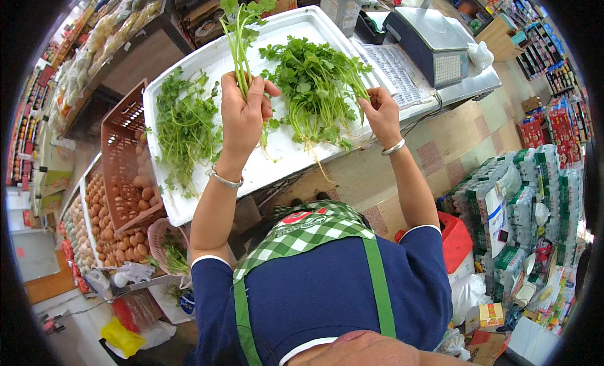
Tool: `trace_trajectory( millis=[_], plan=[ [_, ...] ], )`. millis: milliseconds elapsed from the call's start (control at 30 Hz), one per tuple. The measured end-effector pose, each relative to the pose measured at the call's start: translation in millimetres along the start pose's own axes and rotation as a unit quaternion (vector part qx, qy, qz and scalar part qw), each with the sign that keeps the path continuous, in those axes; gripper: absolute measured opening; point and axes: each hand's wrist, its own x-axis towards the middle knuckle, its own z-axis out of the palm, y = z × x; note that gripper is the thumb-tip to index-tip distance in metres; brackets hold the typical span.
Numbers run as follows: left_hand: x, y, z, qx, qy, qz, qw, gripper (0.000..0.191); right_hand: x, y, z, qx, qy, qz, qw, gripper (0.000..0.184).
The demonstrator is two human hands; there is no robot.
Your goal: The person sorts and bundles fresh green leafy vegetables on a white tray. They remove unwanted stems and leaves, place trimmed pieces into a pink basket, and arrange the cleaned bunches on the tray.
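Note:
My left hand [245, 106] grips a small bunch of leafy green stems [239, 40], probably cilantro or celery, held upright above a white foam tray [207, 215]. On the tray's right side, my right hand [381, 113] pinches stems at the edge of a large pile of cilantro [306, 83]. Long pale roots hang from that pile over the tray's near edge. A looser heap of thin green stems and leaves [184, 130] lies on the tray's left side. A few sprigs [265, 134] rest between the two piles, partly behind my left hand.
A weighing scale [432, 45] stands right of the tray on a metal counter [472, 87]. At left are a brown plastic crate [120, 153], many eggs [115, 243] and a pink basket [158, 234] with greens. Shrink-wrapped bottle packs [514, 201] and a red bin [455, 241] stand at right.

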Motion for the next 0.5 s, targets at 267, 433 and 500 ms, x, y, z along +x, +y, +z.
trace_trajectory(
  millis=[267, 433, 500],
  plan=[
    [-3.5, 1.6, 3.6, 0.006, 0.018, -0.003, 1.000, 0.016, 1.0, 18.9, -0.3, -0.306, 0.022, -0.112, 0.945, 0.034],
    [-4.8, -4.3, 6.2, 0.000, 0.020, -0.002, 1.000, 0.014, -0.1, -18.6, 6.7, -0.314, -0.033, -0.282, 0.906, 0.032],
    [-4.9, -4.0, 9.2, 0.003, 0.019, -0.004, 1.000, 0.014, 2.2, -16.8, 19.3, -0.359, -0.091, -0.318, 0.873, 0.029]
  ],
)
